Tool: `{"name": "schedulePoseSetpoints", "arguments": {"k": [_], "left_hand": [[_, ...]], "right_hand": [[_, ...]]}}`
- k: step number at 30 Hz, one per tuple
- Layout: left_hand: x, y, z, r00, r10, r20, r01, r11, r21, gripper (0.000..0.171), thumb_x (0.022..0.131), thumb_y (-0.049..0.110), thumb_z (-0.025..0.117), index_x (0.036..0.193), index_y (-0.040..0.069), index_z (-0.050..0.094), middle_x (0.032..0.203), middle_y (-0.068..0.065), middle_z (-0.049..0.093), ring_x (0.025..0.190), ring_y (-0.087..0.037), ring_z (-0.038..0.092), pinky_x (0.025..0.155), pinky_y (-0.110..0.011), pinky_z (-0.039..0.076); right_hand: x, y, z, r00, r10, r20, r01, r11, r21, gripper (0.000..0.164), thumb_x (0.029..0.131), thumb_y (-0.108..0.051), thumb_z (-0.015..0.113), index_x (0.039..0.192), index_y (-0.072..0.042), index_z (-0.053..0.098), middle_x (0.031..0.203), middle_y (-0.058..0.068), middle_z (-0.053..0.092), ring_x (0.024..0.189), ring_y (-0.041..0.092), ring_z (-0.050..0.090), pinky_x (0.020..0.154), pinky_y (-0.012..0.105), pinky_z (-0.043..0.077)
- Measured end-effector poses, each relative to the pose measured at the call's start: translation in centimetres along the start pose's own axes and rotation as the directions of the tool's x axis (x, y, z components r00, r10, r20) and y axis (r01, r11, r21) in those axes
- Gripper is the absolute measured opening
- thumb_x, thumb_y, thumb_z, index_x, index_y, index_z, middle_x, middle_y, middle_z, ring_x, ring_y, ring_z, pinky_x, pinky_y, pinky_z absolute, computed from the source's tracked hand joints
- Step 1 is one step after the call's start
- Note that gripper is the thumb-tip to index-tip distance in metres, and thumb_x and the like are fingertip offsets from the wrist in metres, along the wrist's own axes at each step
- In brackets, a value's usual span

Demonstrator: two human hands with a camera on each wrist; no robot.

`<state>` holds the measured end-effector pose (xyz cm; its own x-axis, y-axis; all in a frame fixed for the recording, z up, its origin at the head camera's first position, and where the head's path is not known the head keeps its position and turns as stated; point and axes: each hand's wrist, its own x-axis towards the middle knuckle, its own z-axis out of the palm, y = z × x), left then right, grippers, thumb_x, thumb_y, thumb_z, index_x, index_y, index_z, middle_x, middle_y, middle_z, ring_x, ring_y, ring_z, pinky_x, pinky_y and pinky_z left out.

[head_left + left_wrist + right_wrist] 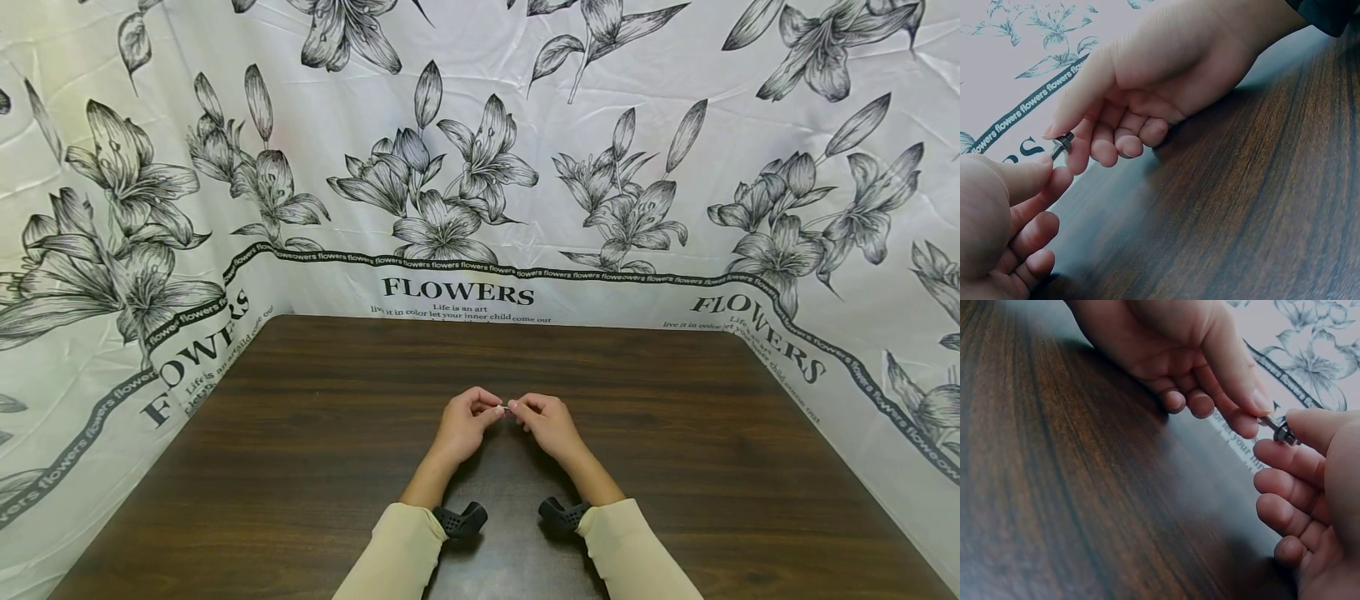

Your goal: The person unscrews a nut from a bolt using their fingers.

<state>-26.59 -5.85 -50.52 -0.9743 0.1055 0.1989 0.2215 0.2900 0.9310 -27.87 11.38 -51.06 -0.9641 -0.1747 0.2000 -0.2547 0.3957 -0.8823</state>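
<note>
The bolt (1059,148) is held over the table (360,383), in the gap between the 2 hands, with its length bridging the fingertips. The left hand (462,425) pinches the shank end between thumb and index finger; the right hand (553,428) pinches the opposite end, beside the collar (1283,433), in the same manner. Each hand is closed only at those 2 digits; the other 3 fingers curl loosely and take no part in the grip. This opposed pinch appears chosen because the part is small: support at both ends keeps the axis steady, limits tilt, and leaves the middle of the shank bare and visible. The collar may be a nut, a washer or the bolt's own head; at this size the type cannot be confirmed. Pose: the forearms, in pale sleeves (408,546), extend forward from the near side and converge, forming an inverted V with the bolt at its apex. Thumbs lie on the near side of the grip. A black wrist unit (463,521) sits at the left cuff and its counterpart at the right cuff, spaced well apart on the inner sides.
</note>
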Motion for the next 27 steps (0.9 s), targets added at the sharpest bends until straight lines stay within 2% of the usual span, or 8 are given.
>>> {"name": "schedulePoseSetpoints", "arguments": {"k": [9, 16, 21, 24, 27], "left_hand": [[0.1, -0.1, 0.1, 1.0, -0.009, 0.006, 0.009, 1.0, -0.015, 0.009, 0.09, 0.009, 0.07, 0.097, 0.004, 0.069, 0.081, -0.001, 0.07, 0.074, -0.015, 0.06, 0.065, -0.032, 0.045], [0.2, -0.4, 0.1, 1.0, 0.006, 0.013, -0.006, 1.0, 0.004, 0.009, 0.089, 0.01, 0.071, 0.098, 0.006, 0.072, 0.081, 0.0, 0.07, 0.075, -0.013, 0.062, 0.066, -0.031, 0.047], [0.3, -0.4, 0.1, 1.0, 0.009, 0.012, -0.009, 1.0, 0.017, 0.007, 0.089, 0.01, 0.071, 0.096, 0.008, 0.073, 0.08, 0.001, 0.069, 0.074, -0.012, 0.061, 0.066, -0.031, 0.046], [0.2, -0.4, 0.1, 1.0, 0.014, 0.007, -0.014, 1.0, 0.02, 0.007, 0.089, 0.009, 0.071, 0.095, 0.008, 0.073, 0.079, 0.001, 0.069, 0.073, -0.012, 0.061, 0.066, -0.03, 0.046], [0.2, -0.3, 0.1, 1.0, 0.016, 0.004, -0.016, 1.0, 0.016, 0.008, 0.088, 0.009, 0.071, 0.096, 0.007, 0.072, 0.079, 0.001, 0.069, 0.073, -0.012, 0.061, 0.065, -0.031, 0.046]], "right_hand": [[0.1, 0.3, -0.2, 0.999, 0.033, 0.024, -0.035, 0.997, 0.066, 0.02, 0.093, -0.019, 0.066, 0.081, -0.004, 0.071, 0.071, 0.0, 0.061, 0.067, 0.018, 0.056, 0.064, 0.032, 0.048], [0.0, 0.3, -0.3, 0.999, 0.018, 0.039, -0.022, 0.993, 0.116, 0.019, 0.093, -0.017, 0.067, 0.084, 0.0, 0.07, 0.073, 0.0, 0.059, 0.068, 0.018, 0.055, 0.063, 0.03, 0.047], [0.0, 0.5, -0.3, 0.999, -0.014, 0.046, 0.007, 0.988, 0.155, 0.011, 0.091, -0.011, 0.069, 0.093, 0.0, 0.071, 0.077, 0.002, 0.062, 0.068, 0.017, 0.055, 0.062, 0.029, 0.047], [0.0, 0.5, -0.4, 0.998, -0.03, 0.053, 0.019, 0.982, 0.19, 0.014, 0.089, -0.008, 0.07, 0.1, 0.001, 0.069, 0.08, 0.003, 0.063, 0.067, 0.017, 0.055, 0.062, 0.028, 0.048], [-0.3, -0.5, -0.8, 0.997, -0.007, 0.071, -0.008, 0.978, 0.207, 0.019, 0.092, -0.009, 0.067, 0.106, 0.004, 0.067, 0.08, 0.009, 0.063, 0.072, 0.026, 0.057, 0.065, 0.031, 0.049]]}}
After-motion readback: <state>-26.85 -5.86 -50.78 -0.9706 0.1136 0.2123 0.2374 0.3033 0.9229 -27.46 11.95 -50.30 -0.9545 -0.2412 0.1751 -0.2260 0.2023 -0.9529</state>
